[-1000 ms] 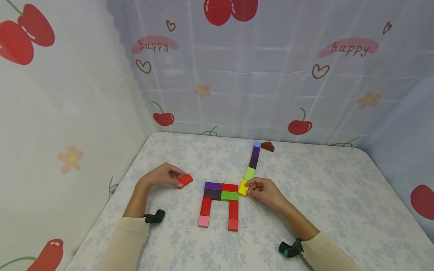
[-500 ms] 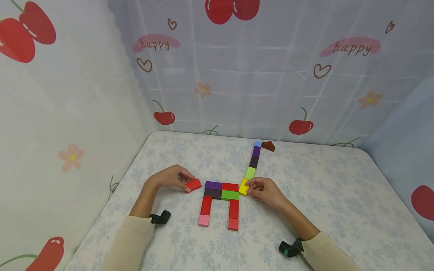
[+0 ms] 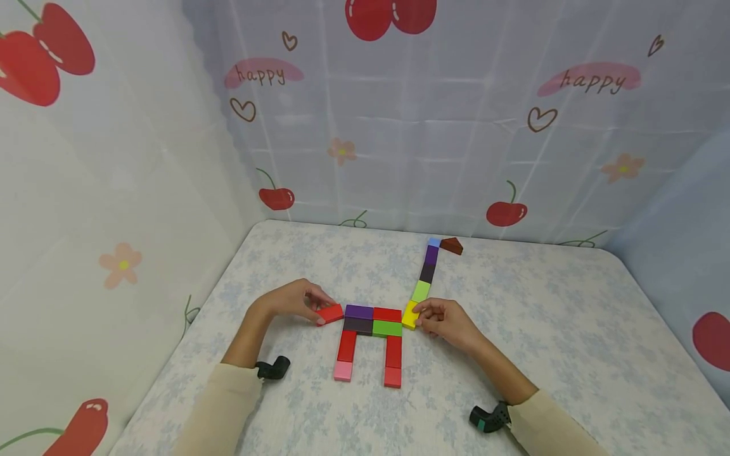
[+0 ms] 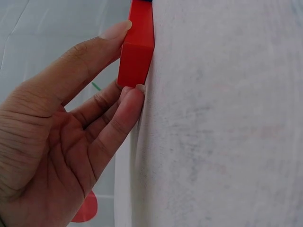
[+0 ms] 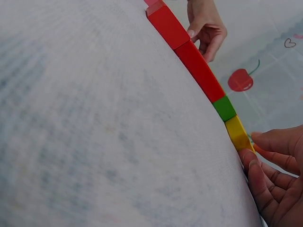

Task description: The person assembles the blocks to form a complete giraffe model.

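My left hand pinches a red block between thumb and fingers. The block slants up to the right, its right end right at the corner of the purple block. In the left wrist view the thumb lies on one side of the red block, fingertips on the other. On the right, my right hand pinches the yellow block, which leans beside the green block. A second red block and a black block complete the two-row body between the hands.
Below the body run two legs of red blocks, the left ending in a pink block. Above the yellow one, a slanted column of light green, black, purple and light blue blocks leads to a brown wedge. A cherry-print curtain borders the table.
My left hand has carried the red block rightward and slightly nearer me, up to the body's left end, turning it flatter. My right hand stays on the yellow block.
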Demonstrator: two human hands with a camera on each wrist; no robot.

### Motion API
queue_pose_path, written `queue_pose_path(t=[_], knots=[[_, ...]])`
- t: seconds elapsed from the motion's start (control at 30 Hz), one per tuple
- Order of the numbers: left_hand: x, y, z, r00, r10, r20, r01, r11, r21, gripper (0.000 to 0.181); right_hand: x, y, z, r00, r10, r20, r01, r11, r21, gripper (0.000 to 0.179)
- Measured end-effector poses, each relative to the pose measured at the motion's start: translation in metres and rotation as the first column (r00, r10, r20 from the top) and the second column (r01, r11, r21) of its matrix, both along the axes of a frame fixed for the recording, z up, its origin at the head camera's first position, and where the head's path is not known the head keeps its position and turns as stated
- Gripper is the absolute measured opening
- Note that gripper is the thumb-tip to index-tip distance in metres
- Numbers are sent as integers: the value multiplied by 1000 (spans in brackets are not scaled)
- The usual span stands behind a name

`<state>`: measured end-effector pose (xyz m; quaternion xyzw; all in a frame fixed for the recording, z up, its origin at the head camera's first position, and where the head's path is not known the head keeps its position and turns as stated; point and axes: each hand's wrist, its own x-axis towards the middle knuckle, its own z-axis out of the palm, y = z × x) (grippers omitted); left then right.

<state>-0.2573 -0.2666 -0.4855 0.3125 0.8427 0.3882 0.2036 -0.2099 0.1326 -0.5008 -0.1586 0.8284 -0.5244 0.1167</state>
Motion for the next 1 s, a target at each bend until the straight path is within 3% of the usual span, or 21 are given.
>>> queue_pose_path(t=[0.67, 1.0], knots=[[1, 2, 5, 1000, 0, -19, 0, 1000, -9, 41, -1, -1, 1, 1000, 2, -7, -2, 1000, 2, 21], [3, 4, 5, 1000, 12, 11, -12, 1000, -9, 41, 0, 0, -1, 1000, 9, -3, -9, 1000, 0, 22]])
